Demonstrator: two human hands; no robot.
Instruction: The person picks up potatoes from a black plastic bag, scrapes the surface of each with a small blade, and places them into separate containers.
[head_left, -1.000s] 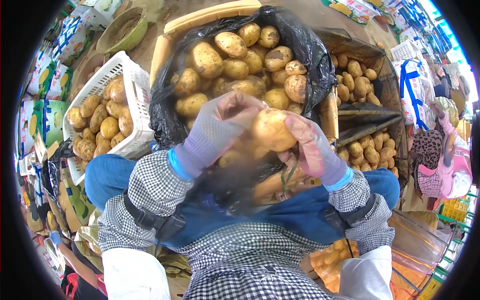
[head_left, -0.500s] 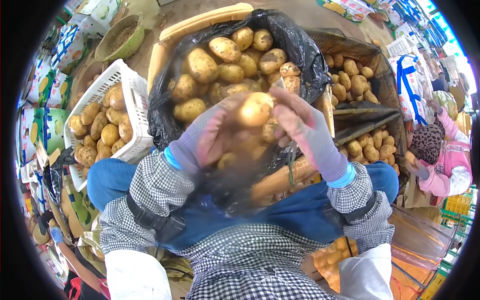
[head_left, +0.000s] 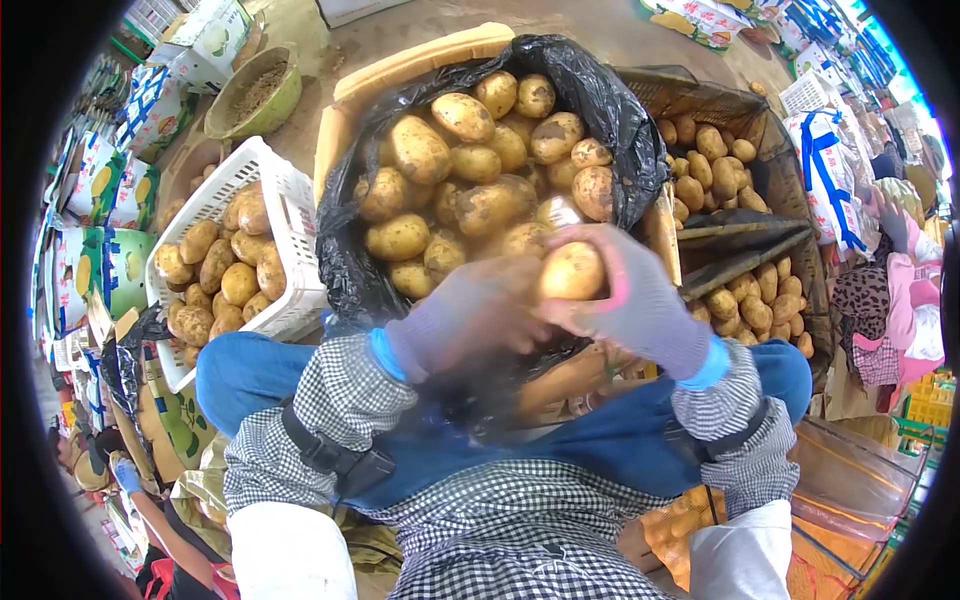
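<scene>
Potato (head_left: 572, 271) at the centre of the frame is cupped between thumb and fingers of the right hand (head_left: 640, 290), partly closed around it, while the left hand (head_left: 465, 312), just to its left, is smeared by blur, so whether it is curled or touches the potato cannot be told. A loose or off-centre hold could let the rounded skin slip, probably onto the heap of potatoes (head_left: 481, 163) in the black plastic bag (head_left: 637, 140), perhaps bruising both; the bag's slack folds might also catch a finger. Potatoes behind the hands are partly covered, the bag's near side at lower centre is a dark blur, a pale scrap (head_left: 563, 212) among the heap is unreadable, and lens distortion muddles the person in pink (head_left: 905, 285) at the right edge
</scene>
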